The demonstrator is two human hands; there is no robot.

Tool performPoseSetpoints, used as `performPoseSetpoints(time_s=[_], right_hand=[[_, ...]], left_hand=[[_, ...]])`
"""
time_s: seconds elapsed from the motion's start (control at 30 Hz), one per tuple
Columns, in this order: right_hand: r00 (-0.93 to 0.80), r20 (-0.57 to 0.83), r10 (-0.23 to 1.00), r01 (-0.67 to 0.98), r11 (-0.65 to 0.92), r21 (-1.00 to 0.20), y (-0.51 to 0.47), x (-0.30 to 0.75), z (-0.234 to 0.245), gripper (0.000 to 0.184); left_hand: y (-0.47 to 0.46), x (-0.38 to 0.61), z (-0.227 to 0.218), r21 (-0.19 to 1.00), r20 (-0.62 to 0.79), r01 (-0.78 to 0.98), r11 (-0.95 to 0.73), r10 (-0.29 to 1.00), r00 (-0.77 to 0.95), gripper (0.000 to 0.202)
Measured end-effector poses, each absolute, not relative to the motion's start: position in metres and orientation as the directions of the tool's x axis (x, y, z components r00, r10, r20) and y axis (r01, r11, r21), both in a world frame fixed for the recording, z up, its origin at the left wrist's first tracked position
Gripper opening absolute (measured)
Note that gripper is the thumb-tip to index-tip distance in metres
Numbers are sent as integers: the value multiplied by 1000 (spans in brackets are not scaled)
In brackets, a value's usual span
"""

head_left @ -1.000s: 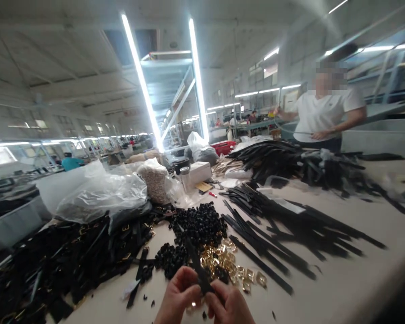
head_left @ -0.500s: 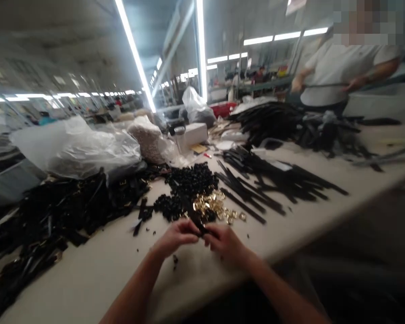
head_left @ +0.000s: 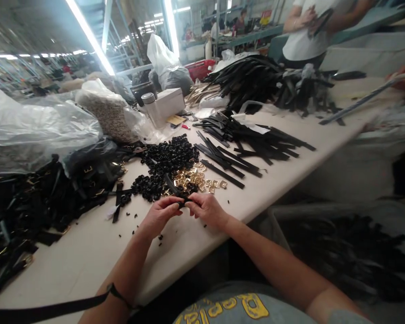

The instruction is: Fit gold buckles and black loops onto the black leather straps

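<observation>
My left hand and my right hand meet above the table's near part, both pinching a black strap. One piece of the strap sticks up past my fingers; the part between the fingertips is mostly hidden. Just beyond my hands lie gold buckles in a loose heap. A larger pile of small black loops spreads behind and left of them. Across my left forearm runs a length of black strap; whether it belongs to the held one I cannot tell.
Flat black straps lie right of the buckles on the white table. Buckled straps are heaped at left, beside plastic bags. Farther back stand a jar and a white box. Two other people work at the right.
My view has tilted down and shifted right, so my shirt and a bin at lower right now show. Both hands still pinch the strap, whose raised piece leans differently.
</observation>
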State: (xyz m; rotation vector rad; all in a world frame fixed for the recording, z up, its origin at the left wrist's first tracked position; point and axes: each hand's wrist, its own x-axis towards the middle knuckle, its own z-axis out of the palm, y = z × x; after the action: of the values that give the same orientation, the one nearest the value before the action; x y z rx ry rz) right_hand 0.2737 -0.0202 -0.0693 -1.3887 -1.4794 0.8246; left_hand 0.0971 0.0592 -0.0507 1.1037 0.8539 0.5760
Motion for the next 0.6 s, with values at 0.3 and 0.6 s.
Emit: performPoseSetpoints(time_s=[0.3, 0.6], right_hand=[[56, 155, 986, 233, 138, -963, -20, 273, -73, 25], [123, 164, 979, 379, 106, -919, -19, 271, -75, 23]], left_hand=[[59, 97, -53, 932, -274, -54, 358, 795, 542, 30], [53, 109, -54, 929, -249, -131, 347, 845, 473, 32]])
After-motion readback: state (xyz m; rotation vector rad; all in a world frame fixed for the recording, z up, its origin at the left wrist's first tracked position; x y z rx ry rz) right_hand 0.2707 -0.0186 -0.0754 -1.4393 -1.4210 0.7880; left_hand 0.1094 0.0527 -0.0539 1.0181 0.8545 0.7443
